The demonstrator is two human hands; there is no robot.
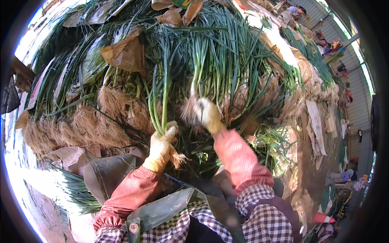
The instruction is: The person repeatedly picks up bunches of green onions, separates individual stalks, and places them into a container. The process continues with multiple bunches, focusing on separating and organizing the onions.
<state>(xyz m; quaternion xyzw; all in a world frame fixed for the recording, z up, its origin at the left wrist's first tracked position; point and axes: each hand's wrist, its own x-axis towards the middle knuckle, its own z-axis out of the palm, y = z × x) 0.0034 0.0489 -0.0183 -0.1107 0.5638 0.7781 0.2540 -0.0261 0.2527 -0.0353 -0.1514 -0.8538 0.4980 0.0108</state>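
In my gloved left hand [159, 147] are a few green onions [164, 112]. Their leaves point away from me, and their pale roots [177, 158] hang out below the fist. My right hand [209, 115], gloved too and blurred by motion, is at the rooted end of a white-stemmed green onion [194, 80] on the pile. Whether its fingers have closed on that stem is unclear. Around both hands lies a broad heap of green onions [225, 57], leaves to the far side and roots towards me.
Bushy roots [91, 124] line the heap's near edge at left. Brown sheets [126, 53] lie among the leaves. Loose trimmings [270, 145] are right of my right arm, and another bundle of greens [76, 188] is at lower left. Other people [293, 13] are far off at right.
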